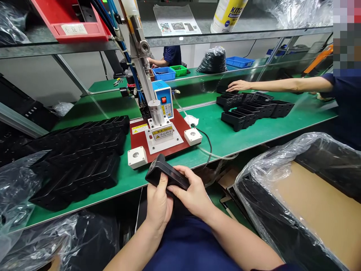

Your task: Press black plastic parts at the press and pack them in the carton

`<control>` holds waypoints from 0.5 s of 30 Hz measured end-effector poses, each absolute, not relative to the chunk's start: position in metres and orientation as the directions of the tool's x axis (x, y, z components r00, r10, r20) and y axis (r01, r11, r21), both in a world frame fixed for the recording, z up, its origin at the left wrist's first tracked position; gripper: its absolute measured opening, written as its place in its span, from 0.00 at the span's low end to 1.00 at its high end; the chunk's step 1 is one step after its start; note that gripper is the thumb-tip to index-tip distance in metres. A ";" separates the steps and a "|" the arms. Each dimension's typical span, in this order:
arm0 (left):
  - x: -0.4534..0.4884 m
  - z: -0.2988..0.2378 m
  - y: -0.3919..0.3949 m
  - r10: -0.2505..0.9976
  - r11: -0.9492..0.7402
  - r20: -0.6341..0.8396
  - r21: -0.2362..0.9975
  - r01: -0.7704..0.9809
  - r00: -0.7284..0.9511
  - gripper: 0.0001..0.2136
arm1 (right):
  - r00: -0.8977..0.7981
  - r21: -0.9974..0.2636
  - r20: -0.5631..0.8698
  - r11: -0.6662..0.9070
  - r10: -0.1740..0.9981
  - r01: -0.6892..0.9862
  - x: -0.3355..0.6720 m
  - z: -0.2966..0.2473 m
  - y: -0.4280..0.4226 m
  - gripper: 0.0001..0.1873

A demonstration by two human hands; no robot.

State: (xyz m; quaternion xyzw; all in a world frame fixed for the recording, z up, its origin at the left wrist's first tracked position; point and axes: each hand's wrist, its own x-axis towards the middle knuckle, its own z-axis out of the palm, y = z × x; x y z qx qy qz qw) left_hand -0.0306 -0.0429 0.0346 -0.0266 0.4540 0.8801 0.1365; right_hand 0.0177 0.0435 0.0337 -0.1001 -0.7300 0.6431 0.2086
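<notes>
A black plastic housing (169, 174) is held between both hands, just in front of the bench edge. My left hand (159, 199) is closed round its left end, thumb on top. My right hand (193, 192) grips the other end, fingers over the upper side and thumb along the near face. Beyond it stands a press machine (156, 116) on a dark red base plate (141, 140). White button boxes sit at the base's front corners, a left one (137, 157) and a right one (193, 136).
Rows of black housings (93, 165) cover the bench's left side. More housings (254, 109) stand at right, where a co-worker's hand (238, 86) touches one. A plastic-lined box (316, 210) is below right. A metal shelf (183, 39) crosses overhead with a red bin (70, 22).
</notes>
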 end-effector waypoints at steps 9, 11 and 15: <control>-0.029 0.027 -0.042 0.154 -0.545 -0.131 0.816 -0.195 -0.979 0.23 | -0.906 -0.986 0.159 0.101 0.392 -0.129 0.015 0.032 0.045 0.16; -0.029 0.025 -0.040 0.128 -0.533 -0.126 0.828 -0.175 -0.984 0.22 | -0.899 -0.987 0.158 0.092 0.409 -0.132 0.014 0.030 0.043 0.14; -0.031 0.023 -0.034 0.092 -0.491 -0.102 0.861 -0.134 -0.991 0.22 | -0.877 -0.983 0.177 0.119 0.447 -0.138 0.014 0.025 0.039 0.12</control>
